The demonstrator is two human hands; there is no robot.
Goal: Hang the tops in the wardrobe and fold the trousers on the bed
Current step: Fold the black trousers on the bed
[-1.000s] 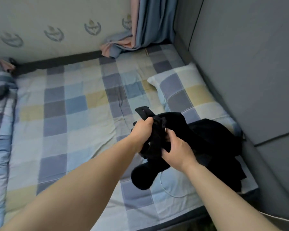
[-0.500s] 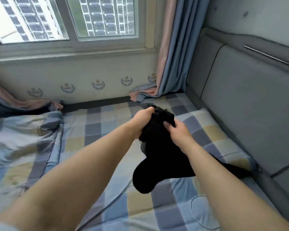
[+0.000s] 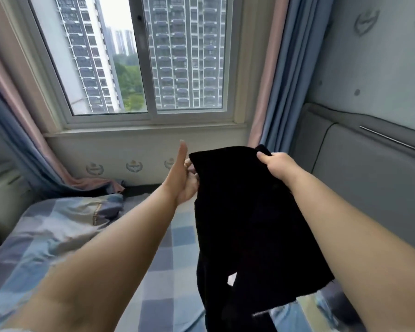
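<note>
Both hands are lifting a black garment (image 3: 249, 212) over the bed (image 3: 168, 283).
Right hand (image 3: 277, 167) is gripping its top corner; left hand (image 3: 183, 178) fingers (image 3: 189, 162) are pinching the opposite edge.

You have lifted the black garment (image 3: 247, 212) off the bed (image 3: 168, 293) and spread it; your left hand (image 3: 183, 178) and right hand (image 3: 277, 165) have moved apart.

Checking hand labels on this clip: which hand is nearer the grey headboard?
The right hand. It grips the black garment at its top corner, just short of the headboard. The left hand holds the garment's opposite edge, farther away.
</note>
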